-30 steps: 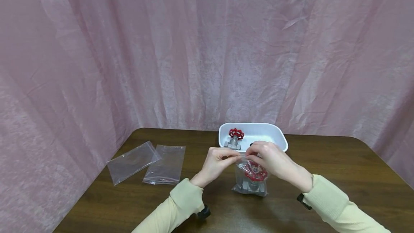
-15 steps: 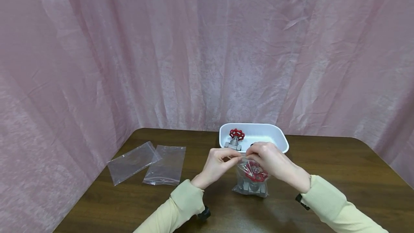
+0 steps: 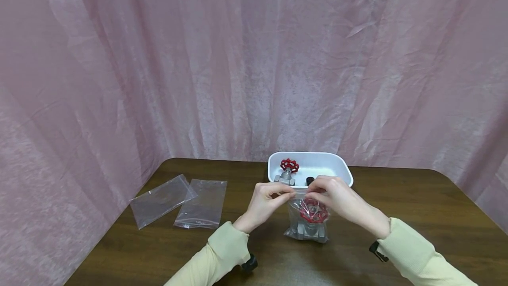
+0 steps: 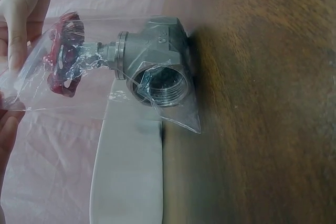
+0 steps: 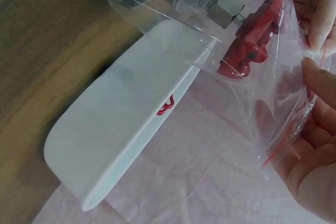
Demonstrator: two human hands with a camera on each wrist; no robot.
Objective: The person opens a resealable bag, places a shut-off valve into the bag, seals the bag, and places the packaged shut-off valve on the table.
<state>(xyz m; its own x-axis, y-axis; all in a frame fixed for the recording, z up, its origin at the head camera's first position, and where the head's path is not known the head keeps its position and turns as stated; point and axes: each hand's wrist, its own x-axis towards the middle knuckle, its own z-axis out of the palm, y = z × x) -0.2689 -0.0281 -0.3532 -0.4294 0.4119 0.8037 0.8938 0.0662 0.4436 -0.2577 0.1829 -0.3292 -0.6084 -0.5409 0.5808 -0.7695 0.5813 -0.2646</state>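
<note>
A clear zip bag (image 3: 293, 229) stands upright on the table with a metal gate valve (image 4: 152, 51) inside, its red handwheel (image 3: 313, 212) uppermost. My left hand (image 3: 265, 197) pinches the left part of the bag's top edge between thumb and fingers. At the right part of that edge, my right hand (image 3: 335, 197) pinches the plastic too. A red line (image 5: 281, 150) runs along the bag's mouth beside the fingers in the right wrist view. One threaded port (image 4: 165, 85) of the valve shows through the plastic.
Just behind the bag is a white tray (image 3: 321, 159) holding another red-wheeled valve (image 3: 287, 172) and a black round part (image 3: 310, 181). Two flat clear bags, one (image 3: 162, 202) overlapping the other (image 3: 203, 202), lie at the left. A pink curtain (image 3: 254, 65) hangs behind the table.
My right hand has shifted slightly to the right along the bag's top, uncovering the black part in the tray. The left hand keeps its pinch in nearly the same place.
</note>
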